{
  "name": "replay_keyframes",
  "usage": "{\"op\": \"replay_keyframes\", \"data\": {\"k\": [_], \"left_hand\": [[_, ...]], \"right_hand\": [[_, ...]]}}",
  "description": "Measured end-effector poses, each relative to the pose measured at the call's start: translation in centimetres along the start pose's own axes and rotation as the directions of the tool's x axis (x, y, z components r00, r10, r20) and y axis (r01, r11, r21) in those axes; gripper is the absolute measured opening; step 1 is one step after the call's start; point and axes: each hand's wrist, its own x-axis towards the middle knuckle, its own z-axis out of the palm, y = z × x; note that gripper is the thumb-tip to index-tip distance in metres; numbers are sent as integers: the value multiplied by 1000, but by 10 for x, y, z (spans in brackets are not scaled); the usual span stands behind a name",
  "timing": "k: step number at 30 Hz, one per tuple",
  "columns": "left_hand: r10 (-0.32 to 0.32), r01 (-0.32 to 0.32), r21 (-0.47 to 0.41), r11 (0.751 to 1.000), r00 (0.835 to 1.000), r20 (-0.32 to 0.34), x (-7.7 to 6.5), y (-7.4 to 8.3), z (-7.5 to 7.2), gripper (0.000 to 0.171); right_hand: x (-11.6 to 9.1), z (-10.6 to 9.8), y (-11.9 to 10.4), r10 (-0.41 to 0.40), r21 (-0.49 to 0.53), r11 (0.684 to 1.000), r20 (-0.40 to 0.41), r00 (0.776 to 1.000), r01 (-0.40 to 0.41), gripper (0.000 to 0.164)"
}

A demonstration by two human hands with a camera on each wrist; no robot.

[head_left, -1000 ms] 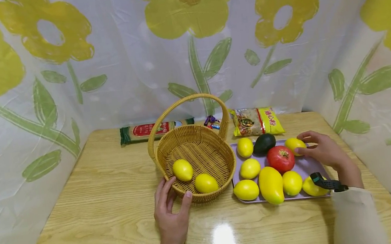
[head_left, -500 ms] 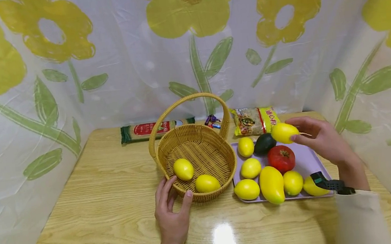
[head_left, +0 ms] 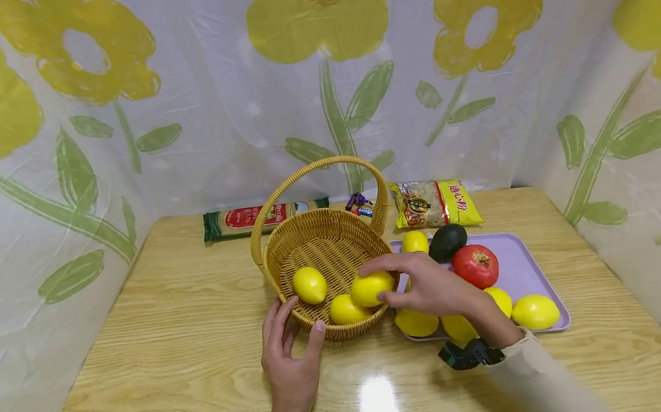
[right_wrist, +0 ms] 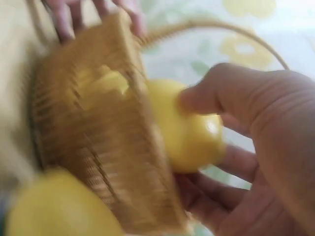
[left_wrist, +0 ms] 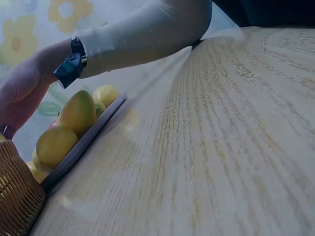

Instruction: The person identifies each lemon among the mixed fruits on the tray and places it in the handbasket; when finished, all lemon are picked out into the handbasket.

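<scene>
Long green packet (head_left: 246,221), flat at the back left of the wooden surface (head_left: 158,361); left hand (head_left: 291,373), fingers and thumb spread apart, resting against the near-left rim of the basket; first lemon (head_left: 310,286), inside the basket at its left; round wicker basket (head_left: 327,227), its tall handle raised; second lemon (head_left: 347,310), inside the basket toward the near wall; small wrapped sweets (head_left: 359,204), beyond the basket; held lemon (head_left: 371,290), over the right part of the basket, partly in front of the second lemon; whether those two touched, I could not tell from where I stood; right hand (head_left: 431,283), clamped on the held lemon between thumb and fingers, a dark wristband (head_left: 470,354) behind it; lilac tray (head_left: 518,266), just right of the basket, partly covered by the right arm; upon it, a lemon (head_left: 415,242) in the far-left corner, a dark green avocado (head_left: 447,242) beside that, a mango (head_left: 458,331) mostly hidden, a red fruit (head_left: 475,267) near the middle and an end lemon (head_left: 536,312) at the near right; yellow packet (head_left: 436,204), lying behind the tray.
</scene>
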Motion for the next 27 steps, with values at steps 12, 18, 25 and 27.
{"op": "replay_keyframes", "data": {"k": [12, 18, 25, 27], "left_hand": [[-5, 5, 11, 1000, 1000, -14, 1, 2, 0, 57], [-24, 24, 16, 1000, 1000, -6, 1, 2, 0, 59], [-48, 48, 18, 999, 999, -7, -1, 1, -1, 58], [-43, 44, 22, 999, 999, -9, -1, 1, -1, 57]], "right_hand": [[-3, -22, 4, 2, 34, 999, -77, 997, 0, 42], [-13, -60, 39, 201, 119, 976, -179, 963, -182, 40], [-14, -66, 66, 304, -27, 950, -151, 940, -312, 45], [-9, -64, 68, 309, -124, 938, -134, 942, -325, 46]]}}
